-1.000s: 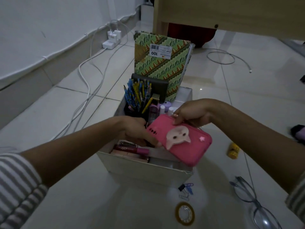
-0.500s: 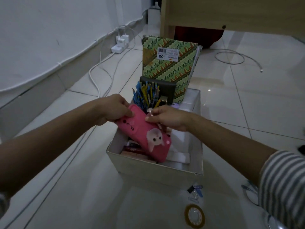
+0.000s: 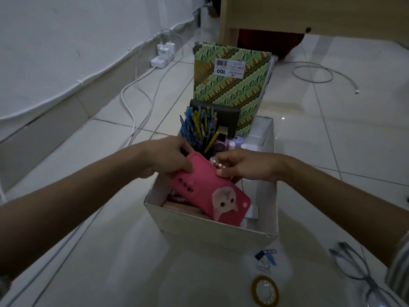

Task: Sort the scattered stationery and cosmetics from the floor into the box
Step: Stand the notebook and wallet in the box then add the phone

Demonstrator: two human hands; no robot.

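Observation:
A pink pouch with a cat face (image 3: 208,191) stands tilted inside the white cardboard box (image 3: 212,229), its lower end down among the items at the near wall. My left hand (image 3: 168,158) grips the pouch's upper left corner. My right hand (image 3: 241,165) pinches its top edge by a small beaded charm. Farther back in the box are a dark cup of blue and yellow pencils (image 3: 199,127), small lilac bottles (image 3: 234,142) and an upright green patterned book (image 3: 232,80). Reddish cosmetics (image 3: 177,199) lie under the pouch.
On the tiled floor near the box's right corner lie binder and paper clips (image 3: 265,258), a roll of tape (image 3: 264,292) and a pair of glasses (image 3: 354,269). White cables (image 3: 132,103) run along the left wall to a power strip (image 3: 162,56). A wooden furniture piece (image 3: 309,16) stands behind.
The pouch moved from above the box's right front corner leftward and down into the box. Both hands shifted with it and still hold its upper end.

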